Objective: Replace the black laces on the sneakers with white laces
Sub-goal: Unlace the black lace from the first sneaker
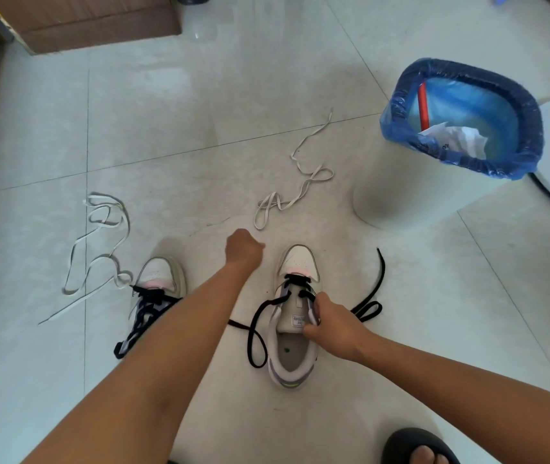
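A: Bottom right of frame?
B: Foot in a black slipper point(416, 445) on the tiled floor point(200, 128).

A: Hands?
B: Well apart. Right hand point(332, 324) at lower centre-right, fingers curled on the tongue and eyelet edge of the right sneaker point(295, 316). Left hand point(243, 251) further up at centre, closed in a fist; can't tell if it holds anything.

A: Black laces?
B: Right sneaker's black lace point(367, 296) mostly loosened, still in the front eyelets, loops trailing on both sides. Left sneaker point(158, 289), lower left, black lace point(146, 316) still threaded, partly hidden by the left forearm.

A: White laces?
B: Both loose on the floor. One white lace point(99, 249) tangled at left, just beside the left sneaker's toe. Second white lace point(295, 182) above centre.

A: Further back?
B: Bin point(434, 189) with blue liner, upper right. Cardboard box point(83, 21), top left.
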{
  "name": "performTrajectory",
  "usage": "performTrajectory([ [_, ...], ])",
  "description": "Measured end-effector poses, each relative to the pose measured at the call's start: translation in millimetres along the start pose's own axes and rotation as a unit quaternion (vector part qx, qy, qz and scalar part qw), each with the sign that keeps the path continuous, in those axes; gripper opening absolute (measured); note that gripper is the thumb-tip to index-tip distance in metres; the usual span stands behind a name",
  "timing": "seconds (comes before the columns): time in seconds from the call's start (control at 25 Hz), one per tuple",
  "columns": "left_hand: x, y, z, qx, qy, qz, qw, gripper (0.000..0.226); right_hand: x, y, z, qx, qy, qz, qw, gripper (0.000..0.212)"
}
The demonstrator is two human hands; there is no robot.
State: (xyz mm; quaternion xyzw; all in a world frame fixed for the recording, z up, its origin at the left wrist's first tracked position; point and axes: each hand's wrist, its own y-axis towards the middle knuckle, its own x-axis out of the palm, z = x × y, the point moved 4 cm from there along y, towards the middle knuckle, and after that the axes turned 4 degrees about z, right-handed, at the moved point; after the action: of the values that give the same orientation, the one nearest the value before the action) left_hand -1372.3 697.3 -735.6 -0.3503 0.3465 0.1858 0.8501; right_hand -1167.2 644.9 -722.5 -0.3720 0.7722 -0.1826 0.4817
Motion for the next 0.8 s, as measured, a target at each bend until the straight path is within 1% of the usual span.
performTrajectory([
  [0.08,-30.7,19.9,-10.9,-0.003,0.017,0.062,0.998,0.035,-0.5,-1.5,2.0,-0.001,0.003,0.003,1.0,0.027],
  [0.12,-43.3,29.2,-14.9,0.002,0.006,0.085,0.996,0.033,-0.9,-1.9,2.9,-0.002,0.003,0.005,1.0,0.026],
  [0.16,-50.5,36.0,-17.1,0.008,-0.03,0.091,0.995,0.028,-1.5,-2.0,3.5,-0.003,0.002,0.008,1.0,0.026],
  [0.2,-51.3,38.1,-15.6,0.012,-0.074,0.077,0.994,0.024,-1.9,-2.3,4.0,-0.004,-0.001,0.01,1.0,0.026],
  [0.24,-45.5,34.5,-9.4,0.01,-0.106,0.038,0.994,0.021,-2.1,-2.8,4.2,-0.006,-0.006,0.012,1.0,0.026],
  [0.28,-33.7,28.5,-0.8,0.005,-0.118,-0.012,0.993,0.024,-2.1,-3.5,4.0,-0.01,-0.015,0.013,1.0,0.027],
  [0.32,-17.9,21.6,8.0,0.005,-0.102,-0.061,0.993,0.029,-1.8,-4.5,3.7,-0.014,-0.027,0.013,0.999,0.027],
  [0.4,11.7,10.0,21.6,0.029,0.002,-0.125,0.992,0.044,-0.4,-6.8,3.8,-0.018,-0.041,0.009,0.999,0.027],
  [0.44,22.4,6.4,26.4,0.053,0.055,-0.136,0.988,0.049,0.3,-7.9,4.3,-0.019,-0.042,0.006,0.999,0.027],
  [0.48,30.8,4.9,29.5,0.076,0.08,-0.143,0.984,0.049,0.8,-8.7,4.5,-0.019,-0.04,0.002,0.999,0.027],
  [0.52,37.2,5.0,31.7,0.094,0.084,-0.146,0.981,0.043,1.1,-9.2,4.5,-0.019,-0.038,-0.001,0.999,0.027],
  [0.64,44.6,6.6,37.7,0.11,0.037,-0.128,0.985,0.023,1.1,-9.0,4.7,-0.021,-0.034,-0.004,0.999,0.027],
  [0.8,22.2,18.1,33.2,0.088,0.02,-0.064,0.994,0.017,-0.3,-9.6,10.9,-0.024,-0.02,0.003,1.0,0.026],
])
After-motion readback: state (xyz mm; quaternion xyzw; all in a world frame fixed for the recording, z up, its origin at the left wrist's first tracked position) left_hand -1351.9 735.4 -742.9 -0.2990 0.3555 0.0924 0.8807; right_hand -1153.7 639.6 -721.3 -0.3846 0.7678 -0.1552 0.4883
